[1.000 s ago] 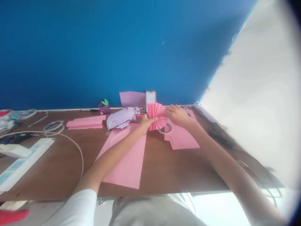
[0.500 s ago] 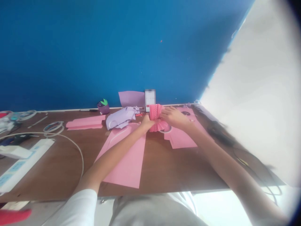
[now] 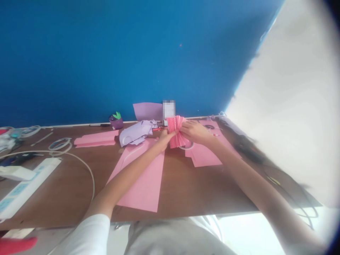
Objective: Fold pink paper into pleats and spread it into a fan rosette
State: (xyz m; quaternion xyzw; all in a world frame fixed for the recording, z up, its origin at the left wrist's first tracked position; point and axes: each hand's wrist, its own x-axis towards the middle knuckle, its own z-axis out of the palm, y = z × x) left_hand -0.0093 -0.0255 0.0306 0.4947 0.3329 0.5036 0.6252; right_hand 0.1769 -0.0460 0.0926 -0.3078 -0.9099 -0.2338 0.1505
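Observation:
A pink pleated paper (image 3: 174,139), folded like an accordion, is held up between my two hands above the back of the table. My left hand (image 3: 165,139) grips its left side, the thumb lying across the folds. My right hand (image 3: 195,131) has its fingers closed on the right side, where the pleats fan out. Below the left forearm lies a flat pink paper sheet (image 3: 143,184). More pink sheets (image 3: 204,157) are under the right hand, with a roll of tape (image 3: 189,146) partly hidden beside the pleats.
Crumpled lavender paper (image 3: 136,132), folded pink paper (image 3: 97,138) and a small purple pot (image 3: 116,122) stand along the back. A white power strip (image 3: 29,187) and a loose cable (image 3: 89,168) lie at left. The blue wall (image 3: 132,53) rises behind the table.
The pleats on the right side are fanned slightly differently, and my left thumb sits a little higher on them. Both hands keep their hold; the view has shifted slightly.

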